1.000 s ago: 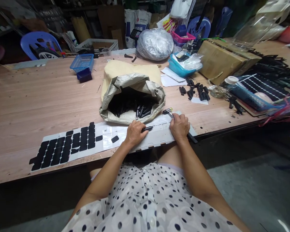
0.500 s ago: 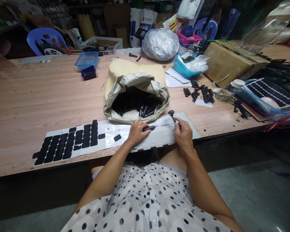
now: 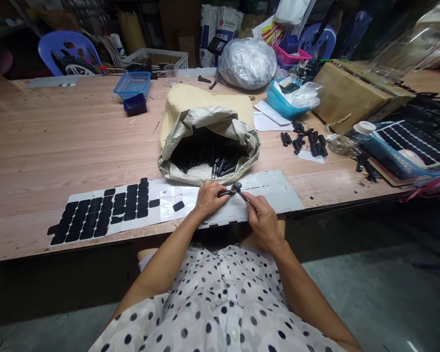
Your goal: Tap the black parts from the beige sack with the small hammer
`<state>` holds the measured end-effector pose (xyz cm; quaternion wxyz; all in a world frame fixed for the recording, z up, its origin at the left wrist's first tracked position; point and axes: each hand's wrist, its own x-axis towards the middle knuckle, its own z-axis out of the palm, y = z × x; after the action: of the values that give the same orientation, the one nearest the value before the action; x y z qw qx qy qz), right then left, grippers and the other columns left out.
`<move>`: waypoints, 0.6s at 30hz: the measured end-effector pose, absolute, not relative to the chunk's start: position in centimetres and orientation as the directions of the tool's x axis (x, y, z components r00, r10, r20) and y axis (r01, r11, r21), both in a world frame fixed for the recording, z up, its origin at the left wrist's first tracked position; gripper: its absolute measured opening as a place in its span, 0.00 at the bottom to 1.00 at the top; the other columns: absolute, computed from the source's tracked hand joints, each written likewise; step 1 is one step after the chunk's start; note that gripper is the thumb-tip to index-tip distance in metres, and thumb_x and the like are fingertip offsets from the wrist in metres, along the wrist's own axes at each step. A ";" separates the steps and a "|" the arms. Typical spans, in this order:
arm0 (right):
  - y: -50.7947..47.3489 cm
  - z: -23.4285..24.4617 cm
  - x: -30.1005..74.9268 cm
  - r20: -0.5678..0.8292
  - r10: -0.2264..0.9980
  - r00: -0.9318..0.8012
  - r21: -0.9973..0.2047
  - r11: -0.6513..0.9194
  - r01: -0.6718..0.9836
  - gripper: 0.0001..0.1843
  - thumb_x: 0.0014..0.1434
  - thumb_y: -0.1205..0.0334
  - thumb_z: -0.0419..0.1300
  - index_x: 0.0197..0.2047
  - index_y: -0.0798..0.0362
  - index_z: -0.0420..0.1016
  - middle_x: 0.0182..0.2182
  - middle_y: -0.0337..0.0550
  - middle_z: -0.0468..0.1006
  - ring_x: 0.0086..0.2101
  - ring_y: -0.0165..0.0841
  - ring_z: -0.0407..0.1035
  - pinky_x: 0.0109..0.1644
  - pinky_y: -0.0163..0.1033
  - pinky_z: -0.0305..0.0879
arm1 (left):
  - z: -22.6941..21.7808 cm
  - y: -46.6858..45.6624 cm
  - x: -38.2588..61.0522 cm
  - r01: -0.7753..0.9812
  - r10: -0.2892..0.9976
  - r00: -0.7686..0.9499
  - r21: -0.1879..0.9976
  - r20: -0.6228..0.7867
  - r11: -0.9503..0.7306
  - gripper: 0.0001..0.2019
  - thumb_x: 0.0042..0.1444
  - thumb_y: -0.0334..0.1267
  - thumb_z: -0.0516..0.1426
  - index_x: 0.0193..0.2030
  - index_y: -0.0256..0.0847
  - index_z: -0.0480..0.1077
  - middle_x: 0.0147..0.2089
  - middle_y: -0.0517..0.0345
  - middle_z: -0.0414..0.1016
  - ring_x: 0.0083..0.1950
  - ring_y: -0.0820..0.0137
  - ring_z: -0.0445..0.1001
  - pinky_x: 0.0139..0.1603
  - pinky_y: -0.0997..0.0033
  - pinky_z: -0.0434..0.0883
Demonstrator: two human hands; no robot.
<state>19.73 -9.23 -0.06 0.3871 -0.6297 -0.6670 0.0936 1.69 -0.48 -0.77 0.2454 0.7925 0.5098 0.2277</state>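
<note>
My left hand point(image 3: 208, 196) rests on a grey-white board point(image 3: 275, 190), its fingers closed on a slim black tube-like part point(image 3: 224, 193) that points right. In my right hand point(image 3: 263, 217) the fingers pinch the thin shaft of a black round-headed piece point(image 3: 237, 187). The round head meets the right end of the black part; whether the two are joined I cannot tell. Just beyond my hands lies an open woven sack point(image 3: 209, 113), with many similar black parts point(image 3: 220, 166) inside.
A sheet of black rounded stickers point(image 3: 91, 217) lies to the left, with one loose sticker point(image 3: 178, 206) nearer my left hand. Black pieces point(image 3: 310, 142) are heaped to the right, near a cardboard box point(image 3: 352, 98). Blue baskets point(image 3: 132, 85) stand further back.
My right hand has moved left with the round-headed piece, bringing its head to the end of the black part. My left hand stays nearly in place.
</note>
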 end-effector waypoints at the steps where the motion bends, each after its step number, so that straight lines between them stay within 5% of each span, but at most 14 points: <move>1: -9.2 0.0 19.7 0.396 0.913 0.096 -0.608 0.182 0.773 0.20 0.69 0.60 0.49 0.54 0.46 0.80 0.36 0.44 0.79 0.39 0.36 0.74 0.45 0.40 0.72 | -0.8 -0.5 1.7 0.696 0.920 0.378 0.622 0.107 -0.358 0.08 0.56 0.40 0.64 0.42 0.47 0.82 0.38 0.57 0.77 0.47 0.60 0.68 0.52 0.58 0.67; 12: -9.4 0.0 18.3 0.389 0.919 0.069 -0.601 0.197 0.774 0.20 0.68 0.62 0.49 0.54 0.46 0.79 0.35 0.44 0.78 0.38 0.36 0.73 0.44 0.39 0.70 | -0.6 -0.5 1.9 0.694 0.921 0.376 0.629 0.099 -0.350 0.07 0.56 0.38 0.64 0.41 0.48 0.81 0.37 0.57 0.76 0.47 0.60 0.68 0.52 0.58 0.67; 18: -7.6 0.0 21.0 0.455 0.870 0.193 -0.543 0.099 0.834 0.20 0.67 0.61 0.50 0.54 0.49 0.79 0.38 0.47 0.77 0.40 0.38 0.71 0.47 0.42 0.68 | -0.6 -0.5 1.8 0.679 0.919 0.380 0.641 0.108 -0.357 0.07 0.54 0.37 0.63 0.40 0.46 0.79 0.39 0.57 0.77 0.48 0.59 0.68 0.53 0.57 0.67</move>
<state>21.02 -7.60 -0.02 0.3826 -0.6708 -0.6349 0.0232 1.82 -0.46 -0.58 0.2568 0.7901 0.5056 0.2328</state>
